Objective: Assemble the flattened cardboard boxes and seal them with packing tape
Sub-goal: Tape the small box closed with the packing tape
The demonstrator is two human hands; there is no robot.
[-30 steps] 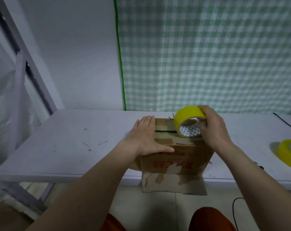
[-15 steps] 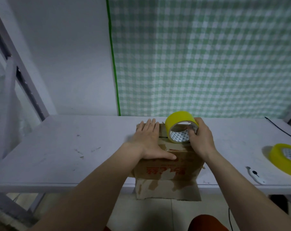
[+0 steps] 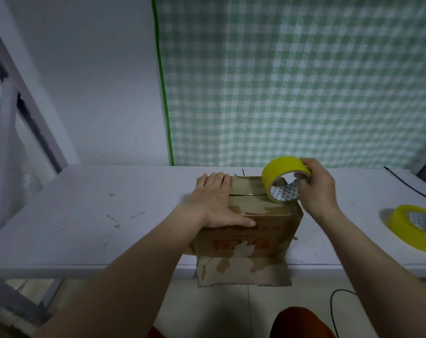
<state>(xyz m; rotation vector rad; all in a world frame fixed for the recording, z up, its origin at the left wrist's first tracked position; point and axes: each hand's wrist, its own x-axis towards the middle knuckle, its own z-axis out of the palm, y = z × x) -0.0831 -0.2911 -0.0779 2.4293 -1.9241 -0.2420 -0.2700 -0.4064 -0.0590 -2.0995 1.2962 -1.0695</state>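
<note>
A brown cardboard box (image 3: 258, 215) with red print stands at the table's front edge, its top flaps folded shut with a seam across the middle. One loose flap (image 3: 243, 272) hangs below the table edge. My left hand (image 3: 214, 203) lies flat on the left part of the box top, fingers straight. My right hand (image 3: 315, 189) grips a yellow tape roll (image 3: 280, 180) held upright over the right end of the seam. A thin strip of tape seems to run along the seam from the roll.
The white table (image 3: 109, 211) runs left and right of the box. A second yellow tape roll (image 3: 415, 230) lies flat at the right. A black cable (image 3: 411, 189) crosses the far right corner. A green checked curtain (image 3: 292, 81) hangs behind.
My right hand has carried the tape roll to the right, from the middle of the box top to its right end. My left hand stays pressed on the box.
</note>
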